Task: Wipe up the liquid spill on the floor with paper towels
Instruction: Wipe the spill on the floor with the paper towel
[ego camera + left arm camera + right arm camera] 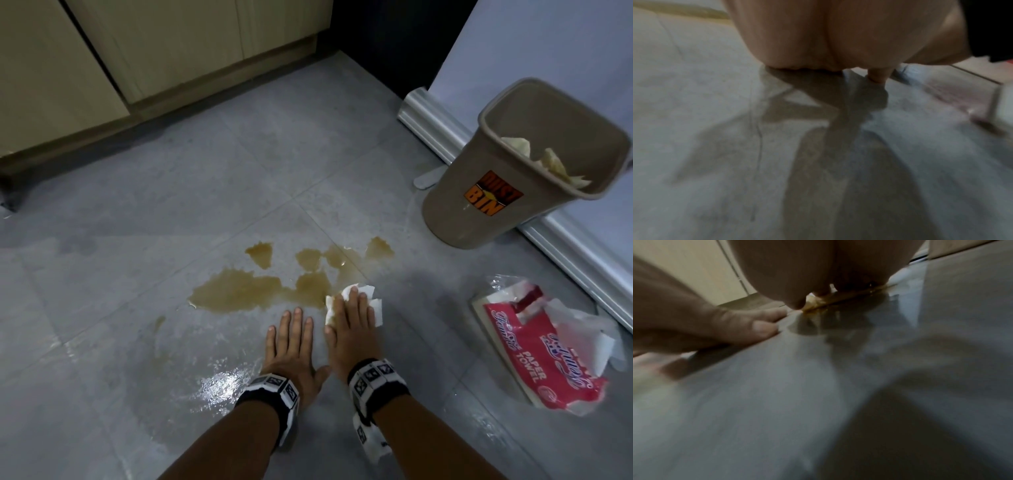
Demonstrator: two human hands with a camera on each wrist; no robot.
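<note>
Right hand [352, 329] presses flat on a towel [368, 301] at the spill's [239, 291] right edge, soaking it; left hand [293, 349] lies flat beside, bracing.

Paper towel [356, 301] mostly under right hand [354, 329]

Both bare forearms reach up from the bottom edge of the head view toward twelve o'clock, side by side, each wrist wrapped in a black-and-white band with square printed markers. The left hand [294, 346] lies flat, palm down, fingers straight and slightly spread, thumb angled out toward three o'clock, nearly meeting the other wrist. The right hand [352, 325] sits just beside it, a little farther forward, also palm down with straight fingers held close together and pressing downward. Neither grip is curled. In the right wrist view the left hand's fingertips [764, 328] lie level at nine o'clock.
</note>
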